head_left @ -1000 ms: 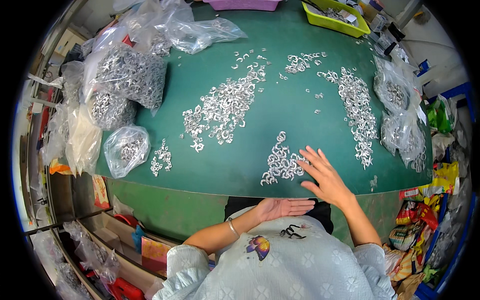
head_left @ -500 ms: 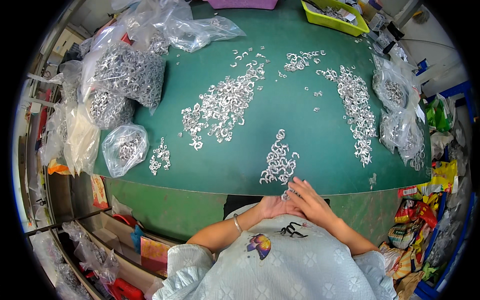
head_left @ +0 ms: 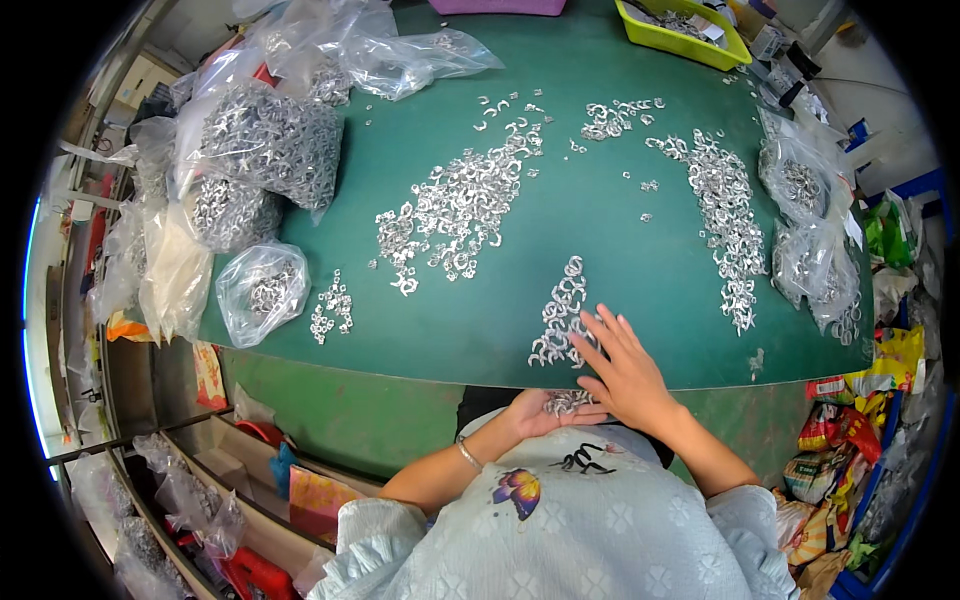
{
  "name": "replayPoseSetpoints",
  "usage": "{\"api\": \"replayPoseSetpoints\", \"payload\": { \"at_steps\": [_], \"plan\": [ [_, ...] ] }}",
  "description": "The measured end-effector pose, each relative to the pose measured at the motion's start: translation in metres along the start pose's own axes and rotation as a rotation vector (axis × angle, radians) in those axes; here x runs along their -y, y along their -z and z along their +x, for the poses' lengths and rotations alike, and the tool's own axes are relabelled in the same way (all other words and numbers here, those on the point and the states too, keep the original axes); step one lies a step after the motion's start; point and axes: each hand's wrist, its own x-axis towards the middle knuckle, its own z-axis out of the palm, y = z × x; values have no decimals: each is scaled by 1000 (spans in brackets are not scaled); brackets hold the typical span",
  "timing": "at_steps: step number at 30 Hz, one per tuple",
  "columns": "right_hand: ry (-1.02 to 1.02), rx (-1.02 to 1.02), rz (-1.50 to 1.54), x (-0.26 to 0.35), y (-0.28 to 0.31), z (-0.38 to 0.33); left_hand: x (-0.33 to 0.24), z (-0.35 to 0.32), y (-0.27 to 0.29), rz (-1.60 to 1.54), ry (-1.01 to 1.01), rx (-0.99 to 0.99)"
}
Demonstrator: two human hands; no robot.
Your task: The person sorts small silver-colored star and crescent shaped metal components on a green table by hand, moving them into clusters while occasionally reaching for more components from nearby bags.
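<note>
Just off the middle of the table's near edge, the left hand (head_left: 530, 415) lies open and palm up, slightly cupped, bearing a clump of silver rings (head_left: 570, 402). The right hand (head_left: 635, 380) reaches over that edge, fingers spread, its fingertips at the right side of a small pile of curved silver pieces (head_left: 553, 335); whether it grips any cannot be told. Toward the table's (head_left: 450, 345) near left corner sit a small cluster (head_left: 332, 308) and a clear bag (head_left: 262, 292). Farther in spreads a larger heap (head_left: 465, 205); a long pile (head_left: 725, 220) runs near the right edge. A yellow-green basin (head_left: 690, 38) stands by the far right corner.
</note>
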Motion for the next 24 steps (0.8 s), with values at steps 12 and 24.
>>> {"api": "replayPoseSetpoints", "payload": {
  "at_steps": [12, 24],
  "plan": [
    [299, -34, 173, 8, -4, -1, 1, -4, 0, -50, -97, -336],
    [456, 238, 74, 16, -23, 7, -3, -20, 13, -116, -121, -209]
  ]
}}
